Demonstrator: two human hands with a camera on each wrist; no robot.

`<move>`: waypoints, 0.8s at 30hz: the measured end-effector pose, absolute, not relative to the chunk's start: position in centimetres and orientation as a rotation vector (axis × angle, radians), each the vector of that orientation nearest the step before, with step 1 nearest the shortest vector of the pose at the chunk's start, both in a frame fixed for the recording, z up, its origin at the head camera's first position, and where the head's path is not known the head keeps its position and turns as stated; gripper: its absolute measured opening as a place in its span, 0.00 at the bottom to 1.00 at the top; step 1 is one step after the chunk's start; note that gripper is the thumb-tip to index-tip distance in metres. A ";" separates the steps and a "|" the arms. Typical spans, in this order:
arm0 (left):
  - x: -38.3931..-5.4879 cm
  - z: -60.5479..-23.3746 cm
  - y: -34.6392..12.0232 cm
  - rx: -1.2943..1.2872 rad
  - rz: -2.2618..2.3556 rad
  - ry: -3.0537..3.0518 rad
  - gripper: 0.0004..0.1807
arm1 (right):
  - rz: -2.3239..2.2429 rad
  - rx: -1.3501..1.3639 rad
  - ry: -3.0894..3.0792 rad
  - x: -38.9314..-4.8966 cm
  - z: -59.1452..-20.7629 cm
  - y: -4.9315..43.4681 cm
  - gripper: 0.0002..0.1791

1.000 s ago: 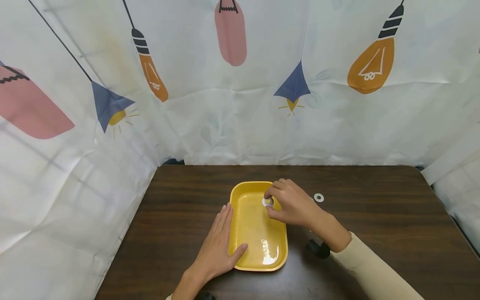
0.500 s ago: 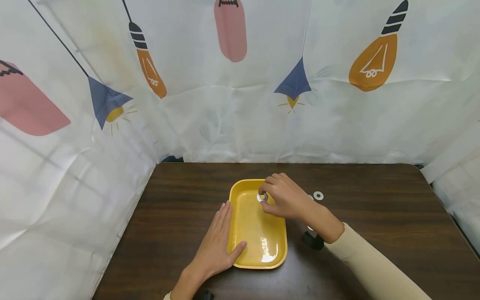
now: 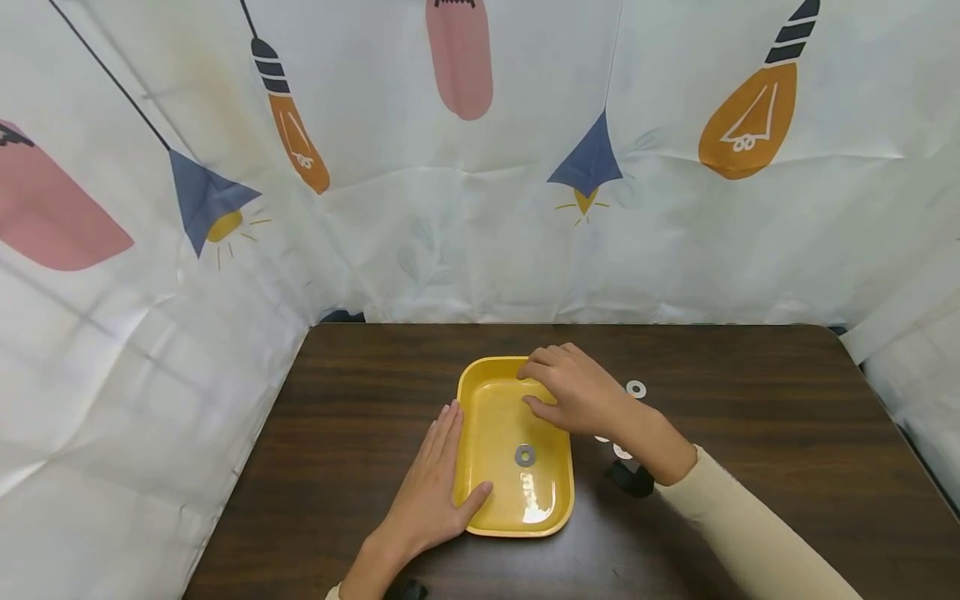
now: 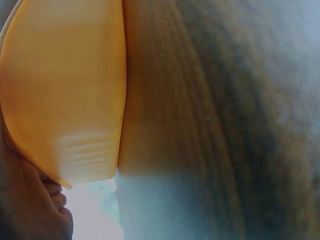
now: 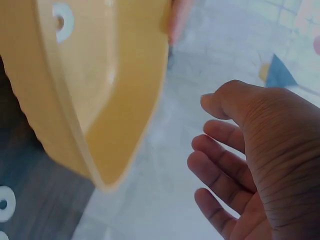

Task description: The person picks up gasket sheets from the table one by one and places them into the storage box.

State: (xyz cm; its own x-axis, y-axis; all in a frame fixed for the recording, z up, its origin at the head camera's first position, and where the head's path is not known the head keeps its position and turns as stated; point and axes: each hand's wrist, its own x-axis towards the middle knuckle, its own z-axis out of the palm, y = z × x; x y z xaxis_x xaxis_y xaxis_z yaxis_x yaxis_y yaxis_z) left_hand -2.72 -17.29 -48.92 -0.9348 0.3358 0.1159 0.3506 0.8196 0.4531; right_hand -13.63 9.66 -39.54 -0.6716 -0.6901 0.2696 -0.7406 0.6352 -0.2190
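A yellow rectangular tray (image 3: 491, 417) stands on the dark wooden table. One grey ring-shaped washer (image 3: 525, 455) lies inside it, toward the near half; the right wrist view shows this washer (image 5: 64, 22) too. My left hand (image 3: 431, 492) rests along the tray's left side, fingers straight and thumb over the near rim. Above the tray's far right part is my right hand (image 3: 573, 390), thumb and fingers parted with nothing between them. In the right wrist view that hand (image 5: 250, 160) shows loosely bent, bare fingers beside the tray wall (image 5: 75, 125).
Right of the tray, a pale washer (image 3: 636, 389) lies on the table (image 3: 750, 433). Nearer, another washer (image 3: 622, 452) is partly hidden by the right forearm. A white curtain (image 3: 450, 225) printed with lamps hangs behind the table and along its left side.
The washer that my right hand pinched has been let go and now lies in the tray, nearer to me. The right thumb and fingers have parted. My left hand has stayed put.
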 end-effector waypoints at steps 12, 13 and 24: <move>-2.7 -49.2 -17.1 -0.549 -0.711 -2.952 0.57 | 0.591 1.008 -2.636 -12.7 -38.7 14.2 0.13; -2.7 -49.2 -17.1 -0.551 -0.710 -2.947 0.57 | 0.599 0.998 -2.637 -12.5 -38.9 14.5 0.13; -2.7 -48.9 -17.0 -0.541 -0.725 -2.959 0.57 | 0.637 0.879 -2.688 -11.0 -41.0 17.1 0.15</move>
State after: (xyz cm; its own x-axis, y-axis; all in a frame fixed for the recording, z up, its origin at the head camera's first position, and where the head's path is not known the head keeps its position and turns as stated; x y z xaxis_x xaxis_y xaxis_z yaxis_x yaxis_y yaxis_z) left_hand -2.67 -16.98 -48.91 -0.9377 0.3233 0.1273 0.3455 0.8291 0.4396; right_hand -10.96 17.09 -41.03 -0.7896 -0.5011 0.3541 -0.6068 0.7236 -0.3290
